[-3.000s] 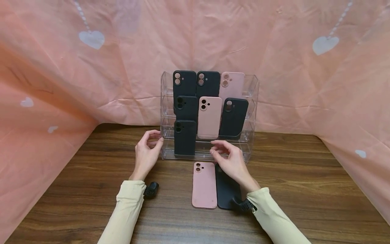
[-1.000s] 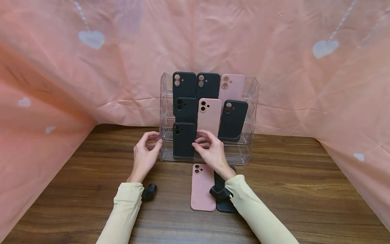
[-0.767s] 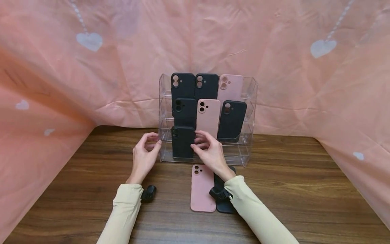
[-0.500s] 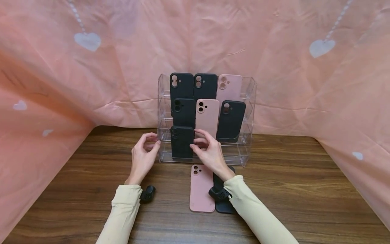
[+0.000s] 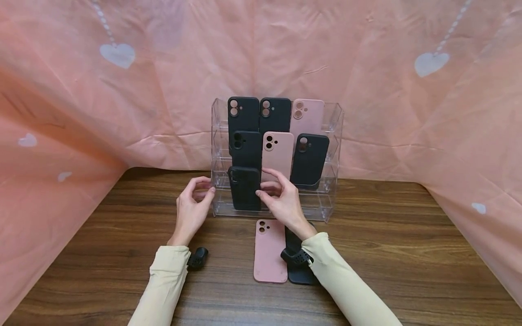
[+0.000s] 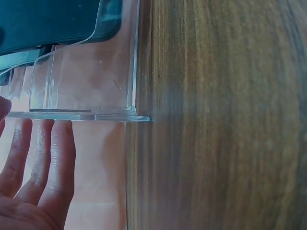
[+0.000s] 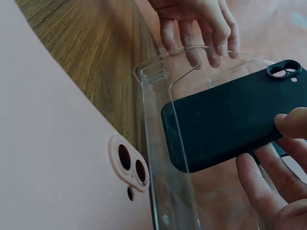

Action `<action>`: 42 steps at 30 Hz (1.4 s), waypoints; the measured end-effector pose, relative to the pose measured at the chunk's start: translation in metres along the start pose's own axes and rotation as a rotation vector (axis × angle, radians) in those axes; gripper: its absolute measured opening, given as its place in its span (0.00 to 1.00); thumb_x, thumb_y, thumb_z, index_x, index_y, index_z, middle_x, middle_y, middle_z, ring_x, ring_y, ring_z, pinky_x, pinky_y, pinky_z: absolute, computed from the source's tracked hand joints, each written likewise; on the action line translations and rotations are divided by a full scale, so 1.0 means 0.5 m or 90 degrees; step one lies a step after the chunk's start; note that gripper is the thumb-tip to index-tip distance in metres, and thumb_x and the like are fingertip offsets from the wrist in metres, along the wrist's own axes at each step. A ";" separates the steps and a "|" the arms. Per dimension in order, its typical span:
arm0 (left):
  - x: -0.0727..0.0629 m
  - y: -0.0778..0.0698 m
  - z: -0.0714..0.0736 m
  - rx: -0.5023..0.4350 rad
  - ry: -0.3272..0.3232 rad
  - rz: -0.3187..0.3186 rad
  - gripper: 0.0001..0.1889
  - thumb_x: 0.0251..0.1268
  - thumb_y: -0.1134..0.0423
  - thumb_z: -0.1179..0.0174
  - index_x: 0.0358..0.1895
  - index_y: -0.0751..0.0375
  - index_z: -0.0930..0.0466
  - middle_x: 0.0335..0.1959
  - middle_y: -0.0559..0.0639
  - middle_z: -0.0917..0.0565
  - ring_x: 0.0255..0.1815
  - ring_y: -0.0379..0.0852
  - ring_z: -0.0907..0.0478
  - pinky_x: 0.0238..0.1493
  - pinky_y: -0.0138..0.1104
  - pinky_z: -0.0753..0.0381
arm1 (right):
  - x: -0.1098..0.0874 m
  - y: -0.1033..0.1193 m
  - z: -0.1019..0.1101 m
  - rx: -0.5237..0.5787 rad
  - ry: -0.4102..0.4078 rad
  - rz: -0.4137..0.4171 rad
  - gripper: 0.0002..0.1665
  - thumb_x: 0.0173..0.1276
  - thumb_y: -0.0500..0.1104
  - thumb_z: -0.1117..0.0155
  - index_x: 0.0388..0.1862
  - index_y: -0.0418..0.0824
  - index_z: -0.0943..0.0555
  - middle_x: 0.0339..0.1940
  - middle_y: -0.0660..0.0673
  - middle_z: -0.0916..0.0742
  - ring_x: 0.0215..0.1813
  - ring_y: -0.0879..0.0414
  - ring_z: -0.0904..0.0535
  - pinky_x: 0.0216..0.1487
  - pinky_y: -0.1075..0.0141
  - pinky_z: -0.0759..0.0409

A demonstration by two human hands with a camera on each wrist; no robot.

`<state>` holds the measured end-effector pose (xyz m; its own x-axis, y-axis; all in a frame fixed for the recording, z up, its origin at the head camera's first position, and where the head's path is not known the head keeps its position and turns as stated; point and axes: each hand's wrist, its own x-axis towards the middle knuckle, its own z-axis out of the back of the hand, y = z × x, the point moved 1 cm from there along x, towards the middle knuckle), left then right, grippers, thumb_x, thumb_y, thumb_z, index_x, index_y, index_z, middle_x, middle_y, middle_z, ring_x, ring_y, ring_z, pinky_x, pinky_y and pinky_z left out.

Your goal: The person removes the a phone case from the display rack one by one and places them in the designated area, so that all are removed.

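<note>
R hand [image 5: 282, 199] is gripping a blk phone case [image 5: 246, 188] by its R edge, thumb in front, fingers going behind. That case is standing in the bottom row of the clear stand [image 5: 217, 117], at the L end, top leaning a bit L. L hand [image 5: 192, 203] is holding the stand's L side, fingers bending.

Higher up, L to R, a 2nd blk case [image 5: 246, 151], a mid-row pink case [image 5: 278, 151] & a 3rd blk case [image 5: 311, 158] are standing. Top row is carrying two more blk cases [image 5: 275, 113] + a top pink case [image 5: 310, 115].

On the wood table [image 5: 102, 253], in front of the stand, a flat pink case [image 5: 270, 253] and a flat blk case [image 5: 301, 275] are lying side by side, R wrist cam [image 5: 295, 257] partly covering the blk. Pink cloth [image 5: 183, 81] w/ white hearts is hanging behind & both sides.
</note>
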<state>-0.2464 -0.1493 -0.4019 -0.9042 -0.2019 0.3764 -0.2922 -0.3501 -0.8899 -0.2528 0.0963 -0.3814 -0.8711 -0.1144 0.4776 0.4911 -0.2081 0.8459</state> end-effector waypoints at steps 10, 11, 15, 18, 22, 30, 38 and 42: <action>0.000 -0.004 0.001 -0.021 0.004 0.010 0.13 0.70 0.63 0.35 0.55 0.55 0.17 0.49 0.57 0.13 0.42 0.51 0.12 0.29 0.26 0.14 | 0.002 0.026 0.019 0.027 -0.010 0.020 0.36 0.61 0.26 0.28 0.68 0.40 0.24 0.39 0.32 0.10 0.41 0.45 0.11 0.43 0.71 0.11; 0.000 -0.004 0.000 -0.022 0.004 0.012 0.13 0.70 0.63 0.35 0.55 0.55 0.17 0.49 0.57 0.13 0.42 0.50 0.12 0.29 0.26 0.14 | 0.001 0.028 0.021 0.036 -0.007 0.018 0.36 0.61 0.25 0.29 0.69 0.40 0.25 0.39 0.31 0.11 0.40 0.47 0.11 0.41 0.70 0.11; -0.001 -0.006 0.000 -0.022 0.004 0.018 0.14 0.70 0.63 0.34 0.56 0.55 0.17 0.50 0.57 0.13 0.42 0.48 0.12 0.29 0.25 0.14 | -0.002 0.037 0.026 0.065 0.008 0.002 0.38 0.62 0.25 0.30 0.71 0.41 0.27 0.38 0.30 0.12 0.36 0.57 0.13 0.37 0.69 0.11; -0.002 -0.006 0.000 -0.024 0.007 0.018 0.13 0.70 0.63 0.35 0.56 0.56 0.18 0.50 0.57 0.13 0.42 0.49 0.12 0.29 0.26 0.14 | -0.005 0.041 0.029 0.071 0.022 -0.008 0.39 0.63 0.24 0.32 0.72 0.43 0.28 0.37 0.31 0.13 0.34 0.59 0.13 0.37 0.68 0.10; -0.001 -0.005 0.001 -0.031 0.011 0.012 0.13 0.70 0.63 0.35 0.55 0.56 0.18 0.49 0.58 0.13 0.43 0.55 0.12 0.29 0.27 0.13 | -0.009 0.045 0.032 0.070 0.043 -0.010 0.41 0.64 0.24 0.33 0.73 0.46 0.30 0.37 0.31 0.13 0.34 0.57 0.12 0.37 0.64 0.09; -0.001 -0.003 0.001 -0.036 0.011 0.014 0.13 0.70 0.64 0.35 0.56 0.56 0.18 0.50 0.58 0.14 0.46 0.59 0.12 0.31 0.36 0.10 | -0.017 0.054 0.037 0.092 0.073 -0.039 0.43 0.64 0.23 0.36 0.75 0.47 0.32 0.37 0.31 0.15 0.32 0.60 0.13 0.37 0.51 0.09; 0.000 -0.001 0.003 -0.033 0.012 0.003 0.12 0.70 0.63 0.35 0.54 0.56 0.17 0.49 0.58 0.13 0.44 0.59 0.12 0.31 0.37 0.10 | -0.031 0.048 0.042 0.125 0.098 -0.091 0.43 0.64 0.23 0.37 0.76 0.46 0.33 0.39 0.30 0.15 0.32 0.60 0.12 0.40 0.47 0.09; 0.001 -0.002 0.003 -0.032 0.013 0.002 0.12 0.70 0.64 0.35 0.54 0.56 0.17 0.48 0.57 0.13 0.43 0.58 0.11 0.30 0.33 0.11 | -0.040 0.048 0.043 0.131 0.110 -0.108 0.43 0.64 0.23 0.36 0.76 0.46 0.33 0.40 0.31 0.15 0.32 0.59 0.12 0.41 0.43 0.10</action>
<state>-0.2463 -0.1504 -0.4003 -0.9109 -0.1843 0.3692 -0.3047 -0.3030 -0.9030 -0.2236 0.1146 -0.3657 -0.9196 -0.2615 0.2931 0.3136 -0.0393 0.9487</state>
